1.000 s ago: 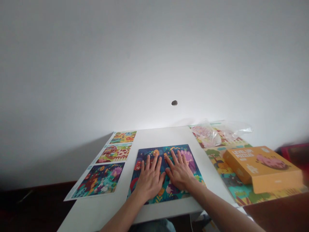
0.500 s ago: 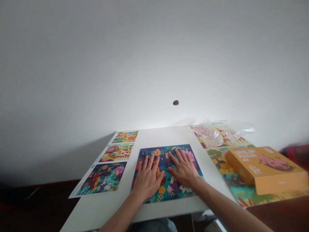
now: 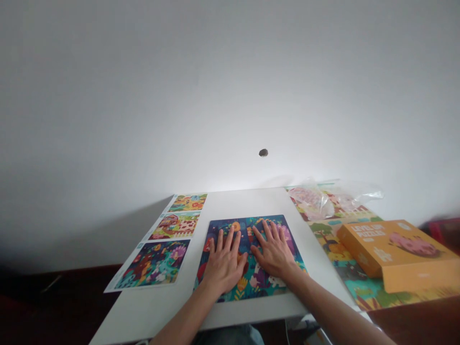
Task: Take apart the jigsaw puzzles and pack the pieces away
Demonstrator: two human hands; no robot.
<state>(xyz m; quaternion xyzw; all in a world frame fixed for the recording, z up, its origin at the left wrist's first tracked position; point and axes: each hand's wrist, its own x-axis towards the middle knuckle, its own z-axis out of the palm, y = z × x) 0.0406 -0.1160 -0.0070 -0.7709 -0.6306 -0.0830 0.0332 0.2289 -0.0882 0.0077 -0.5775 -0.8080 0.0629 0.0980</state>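
A dark, colourful jigsaw puzzle [image 3: 251, 290] with animals and plants lies flat on the white table [image 3: 247, 203], close to its front edge. My left hand [image 3: 223, 261] rests palm down on the puzzle's left half, fingers stretched and slightly spread. On the right half lies my right hand [image 3: 273, 247], also flat with its fingers apart. Neither hand holds anything. Both cover parts of the picture beneath them. To the left, a printed sheet [image 3: 176, 238] shows three pictures, the nearest one matching the puzzle's dark scene.
An orange puzzle box [image 3: 377, 239], its flap open, sits at the right on a colourful picture sheet [image 3: 370, 291]. Behind it lies a clear plastic bag [image 3: 318, 203]. A white wall [image 3: 230, 96] with a small hole [image 3: 263, 153] rises behind the table.
My left hand has shifted very slightly right and nearer to the right hand on the puzzle. The view has moved a little; everything else stays in place.
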